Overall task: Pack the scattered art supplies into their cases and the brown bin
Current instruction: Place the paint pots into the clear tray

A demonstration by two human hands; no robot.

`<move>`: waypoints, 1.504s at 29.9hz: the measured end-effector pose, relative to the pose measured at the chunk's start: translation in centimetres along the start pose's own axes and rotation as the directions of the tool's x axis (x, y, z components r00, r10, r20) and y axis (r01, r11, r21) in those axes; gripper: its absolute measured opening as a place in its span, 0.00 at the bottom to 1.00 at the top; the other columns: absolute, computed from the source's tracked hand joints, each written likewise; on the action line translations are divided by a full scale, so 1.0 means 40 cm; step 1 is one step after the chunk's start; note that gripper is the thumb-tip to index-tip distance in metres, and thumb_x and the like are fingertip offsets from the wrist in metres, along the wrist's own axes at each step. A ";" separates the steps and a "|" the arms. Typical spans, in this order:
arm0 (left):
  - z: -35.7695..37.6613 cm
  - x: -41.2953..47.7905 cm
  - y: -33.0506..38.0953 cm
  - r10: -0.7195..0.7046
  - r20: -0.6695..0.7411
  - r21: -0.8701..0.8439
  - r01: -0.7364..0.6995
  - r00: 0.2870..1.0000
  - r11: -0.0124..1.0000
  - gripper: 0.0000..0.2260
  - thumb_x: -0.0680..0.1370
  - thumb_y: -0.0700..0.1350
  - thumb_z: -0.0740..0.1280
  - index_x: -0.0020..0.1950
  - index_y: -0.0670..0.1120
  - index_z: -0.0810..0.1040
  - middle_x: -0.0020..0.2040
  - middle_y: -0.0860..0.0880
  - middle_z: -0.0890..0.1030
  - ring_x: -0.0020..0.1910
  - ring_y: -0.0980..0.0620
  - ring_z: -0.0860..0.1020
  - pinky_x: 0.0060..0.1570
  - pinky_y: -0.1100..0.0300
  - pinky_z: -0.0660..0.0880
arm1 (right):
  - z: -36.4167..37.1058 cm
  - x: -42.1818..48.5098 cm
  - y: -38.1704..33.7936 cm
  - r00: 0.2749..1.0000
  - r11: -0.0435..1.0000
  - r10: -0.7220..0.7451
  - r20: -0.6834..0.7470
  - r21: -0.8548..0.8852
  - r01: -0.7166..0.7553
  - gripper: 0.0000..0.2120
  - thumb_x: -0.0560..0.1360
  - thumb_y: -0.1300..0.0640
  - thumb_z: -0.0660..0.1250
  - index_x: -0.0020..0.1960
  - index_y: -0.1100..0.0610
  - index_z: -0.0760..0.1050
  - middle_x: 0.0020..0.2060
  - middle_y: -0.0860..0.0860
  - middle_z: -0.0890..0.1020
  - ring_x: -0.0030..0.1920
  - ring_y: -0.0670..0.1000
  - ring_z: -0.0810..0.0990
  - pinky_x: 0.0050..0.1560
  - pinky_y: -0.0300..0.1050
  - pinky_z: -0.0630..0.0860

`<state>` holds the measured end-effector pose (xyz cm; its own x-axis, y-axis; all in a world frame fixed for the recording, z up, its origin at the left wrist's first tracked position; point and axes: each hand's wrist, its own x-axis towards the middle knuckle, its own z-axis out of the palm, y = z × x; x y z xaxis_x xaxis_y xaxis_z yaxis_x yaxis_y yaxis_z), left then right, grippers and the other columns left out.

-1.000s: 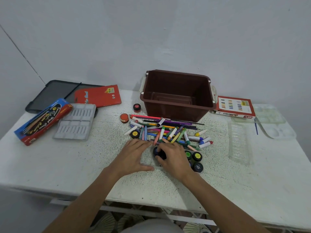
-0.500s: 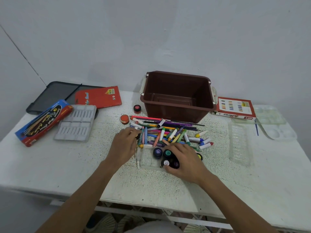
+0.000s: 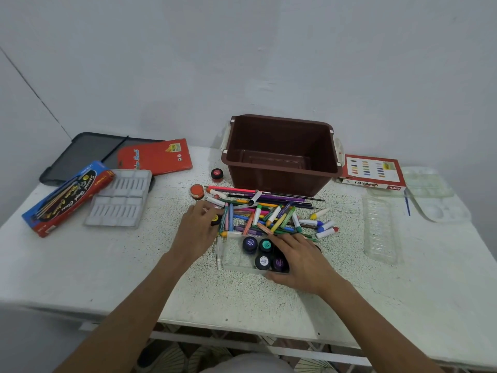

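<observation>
one pot (image 3: 215, 219) pinched in left grip (image 3: 199, 228); right grip (image 3: 301, 262) rests on tray (image 3: 233, 254).

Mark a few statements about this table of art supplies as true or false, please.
1. The brown plastic bin holds no supplies yet. True.
2. Four small round paint pots show in the clear plastic tray. True.
3. The left hand lies flat on bare table. False: its fingers curl round a small yellow-lidded pot at the edge of the pen pile.
4. The small orange-lidded pot stands inside the bin. False: it stands on the speckled white table, in front of the bin and to its left.
5. The right hand rests on the tray's right end. True.
</observation>
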<state>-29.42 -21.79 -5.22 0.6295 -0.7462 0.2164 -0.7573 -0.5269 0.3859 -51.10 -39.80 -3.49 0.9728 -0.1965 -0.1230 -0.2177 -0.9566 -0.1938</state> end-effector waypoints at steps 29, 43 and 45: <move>0.003 -0.134 0.120 0.206 0.127 -0.249 -0.170 0.970 0.953 0.10 0.70 0.47 0.77 0.48 0.49 0.79 0.51 0.53 0.79 0.51 0.53 0.75 0.48 0.59 0.69 | 0.015 0.006 0.006 1.000 1.000 0.010 -0.021 0.030 -0.009 0.42 0.70 0.29 0.63 0.77 0.49 0.59 0.68 0.47 0.70 0.64 0.53 0.68 0.66 0.52 0.68; 0.011 -0.135 0.110 0.199 0.189 -0.328 -0.130 0.962 0.936 0.08 0.74 0.47 0.74 0.52 0.49 0.83 0.56 0.54 0.80 0.54 0.58 0.76 0.55 0.68 0.66 | 0.014 0.002 0.002 0.999 1.000 0.003 -0.037 0.030 -0.002 0.42 0.70 0.30 0.64 0.77 0.50 0.60 0.67 0.48 0.71 0.63 0.53 0.70 0.65 0.52 0.69; 0.002 -0.134 0.105 0.192 0.184 -0.343 -0.120 0.964 0.932 0.09 0.75 0.51 0.71 0.51 0.50 0.83 0.54 0.56 0.80 0.53 0.60 0.76 0.54 0.71 0.66 | 0.012 0.003 0.001 0.999 1.000 0.005 -0.033 0.027 -0.004 0.42 0.70 0.30 0.64 0.77 0.50 0.60 0.68 0.49 0.71 0.64 0.53 0.70 0.65 0.52 0.68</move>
<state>-35.98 -20.03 -4.84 0.4291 -0.8956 0.1176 -0.7215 -0.2615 0.6411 -51.05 -39.77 -4.00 0.9737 -0.2084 -0.0917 -0.2239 -0.9496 -0.2193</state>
